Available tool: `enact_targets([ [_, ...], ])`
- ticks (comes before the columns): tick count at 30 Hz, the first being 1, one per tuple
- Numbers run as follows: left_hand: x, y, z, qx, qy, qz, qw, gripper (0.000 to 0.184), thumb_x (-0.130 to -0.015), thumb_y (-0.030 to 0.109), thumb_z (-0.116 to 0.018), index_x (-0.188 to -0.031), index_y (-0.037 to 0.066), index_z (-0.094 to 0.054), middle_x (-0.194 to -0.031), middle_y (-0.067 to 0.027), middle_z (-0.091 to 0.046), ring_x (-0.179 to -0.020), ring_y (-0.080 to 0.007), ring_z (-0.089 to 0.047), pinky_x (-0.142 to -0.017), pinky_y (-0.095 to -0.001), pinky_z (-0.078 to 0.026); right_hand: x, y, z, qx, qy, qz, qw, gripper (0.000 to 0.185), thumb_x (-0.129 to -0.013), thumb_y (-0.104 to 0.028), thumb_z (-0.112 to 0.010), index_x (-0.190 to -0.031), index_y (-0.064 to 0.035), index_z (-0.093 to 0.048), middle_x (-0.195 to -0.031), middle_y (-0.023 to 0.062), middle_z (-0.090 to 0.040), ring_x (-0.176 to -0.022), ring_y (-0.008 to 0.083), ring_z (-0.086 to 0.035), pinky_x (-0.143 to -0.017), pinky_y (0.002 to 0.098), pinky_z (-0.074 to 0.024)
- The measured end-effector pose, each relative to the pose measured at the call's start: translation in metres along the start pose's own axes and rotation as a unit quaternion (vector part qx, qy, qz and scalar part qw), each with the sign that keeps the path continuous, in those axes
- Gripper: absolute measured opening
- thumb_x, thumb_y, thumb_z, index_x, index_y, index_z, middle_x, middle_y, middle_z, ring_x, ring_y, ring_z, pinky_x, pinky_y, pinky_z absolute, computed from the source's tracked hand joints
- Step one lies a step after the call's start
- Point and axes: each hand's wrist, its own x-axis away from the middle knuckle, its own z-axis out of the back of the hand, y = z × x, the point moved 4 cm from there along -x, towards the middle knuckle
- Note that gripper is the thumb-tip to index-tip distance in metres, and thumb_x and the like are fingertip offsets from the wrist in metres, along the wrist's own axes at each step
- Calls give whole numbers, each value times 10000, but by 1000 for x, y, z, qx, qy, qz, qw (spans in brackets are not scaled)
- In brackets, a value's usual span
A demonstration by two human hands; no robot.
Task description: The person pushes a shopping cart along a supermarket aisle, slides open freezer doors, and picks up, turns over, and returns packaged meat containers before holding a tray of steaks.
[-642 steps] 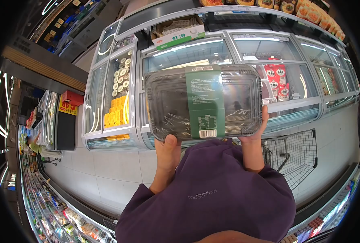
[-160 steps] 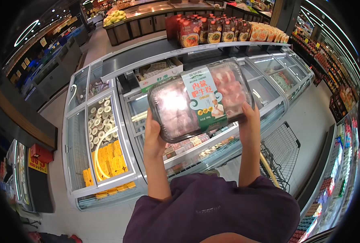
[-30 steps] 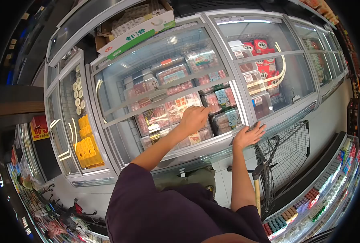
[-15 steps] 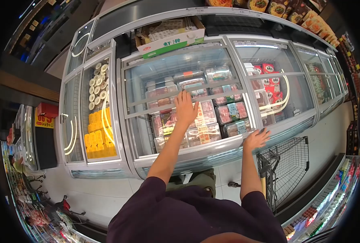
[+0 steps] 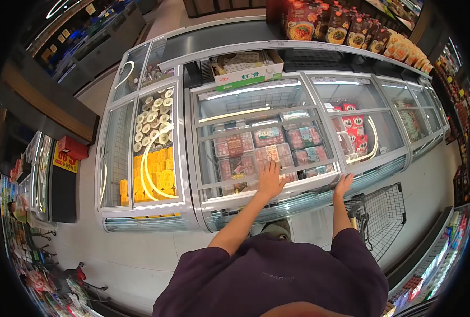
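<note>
My left hand (image 5: 270,180), fingers spread and holding nothing, is over the sliding glass lid of a chest freezer (image 5: 256,193), near its front edge. Below the glass lie several packs of rolled meat, one with a pale label (image 5: 267,154) just beyond my fingertips and one with a teal label (image 5: 304,135) farther right. At the freezer's front right corner, my right hand (image 5: 343,185) rests by the metal rim with its fingers apart and nothing in them.
A shopping cart (image 5: 384,214) stands at the right. Behind the lids sits an open carton (image 5: 249,74). Yellow packs (image 5: 155,174) fill the freezer section at left. Boxed noodles (image 5: 302,22) line the upper shelf. A parked trolley and shelves are at lower left.
My left hand has moved back from the middle of the lid towards the front edge, and the lid's rail has come forward. My right hand stays at the corner. The view has tilted up.
</note>
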Motion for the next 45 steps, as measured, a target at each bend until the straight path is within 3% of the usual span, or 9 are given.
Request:
enact_targets([
  [6, 38, 26, 17, -28, -52, -16, 998, 819, -780, 474, -743, -1363, -3, -422, -1398, -203, -407, -1289, -349, -387, -1109, -532, -268, 92, 20, 13, -236, -202, -9, 951, 814, -1044, -415, -450, -1567, -17, 31, -1654, 126, -11, -1518, 241, -38, -1224, 363, -115],
  [12, 49, 27, 8, -4, -44, -33, 998, 806, -683, 347, -841, -1302, 14, -447, -1327, -180, -430, -1228, -340, -420, -1050, -466, -323, 271, 73, -8, 75, -388, -135, 909, 657, -1049, -443, -368, -1510, 20, -306, -1558, 236, -323, -1463, 356, -281, -1192, 417, -233],
  [13, 52, 28, 9, 5, -46, -32, 998, 810, -686, 342, -842, -1312, 18, -443, -1336, -178, -428, -1235, -341, -418, -1053, -466, -322, 286, 200, -79, 176, -499, 69, 846, 650, -1025, -453, -430, -1474, 16, -388, -1488, 244, -433, -1385, 333, -423, -1142, 443, -329],
  [14, 52, 25, 8, 14, -46, -34, 998, 814, -689, 338, -843, -1321, 22, -439, -1344, -175, -426, -1243, -343, -415, -1056, -466, -321, 326, 220, -103, 87, -561, 2, 823, 643, -994, -521, -414, -1315, 8, -590, -1338, 295, -557, -1340, 420, -451, -1125, 453, -322],
  [24, 60, 22, -2, 38, -6, -54, 998, 843, -731, 304, -834, -1396, 29, -394, -1419, -184, -390, -1328, -355, -362, -1104, -467, -290, 342, 124, 42, 26, -418, -215, 882, 418, -846, -321, -565, -1107, -21, -695, -946, 128, -699, -733, 229, -653, -677, 347, -548],
  [36, 59, 35, 15, 63, 4, -52, 997, 783, -723, 206, -816, -1360, 6, -405, -1361, -193, -418, -1313, -385, -365, -1111, -483, -280, 399, 112, 78, 26, -363, -144, 920, 436, -908, -287, -494, -1231, -37, -647, -1153, 193, -690, -1074, 320, -658, -960, 394, -497],
  [39, 58, 38, 13, 62, -3, -36, 997, 783, -712, 186, -814, -1354, 4, -405, -1358, -194, -420, -1310, -395, -367, -1112, -492, -281, 406, 178, 65, 54, -384, 21, 922, 444, -912, -314, -486, -1215, -39, -659, -1142, 200, -690, -1076, 335, -654, -956, 403, -495],
  [42, 56, 37, 9, 66, -11, -35, 997, 789, -695, 184, -821, -1341, -1, -409, -1362, -194, -419, -1314, -402, -366, -1109, -506, -288, 406, 111, 120, 4, -444, -205, 872, 480, -938, -328, -541, -1299, -16, -599, -1285, 186, -624, -1182, 282, -600, -1006, 360, -462],
  [45, 54, 36, 5, 61, -15, -41, 997, 786, -688, 184, -819, -1334, -5, -414, -1371, -201, -421, -1322, -407, -366, -1106, -511, -297, 412, 112, 132, -11, -409, -193, 892, 498, -909, -362, -566, -1254, -9, -626, -1199, 203, -672, -1126, 318, -630, -978, 393, -468],
])
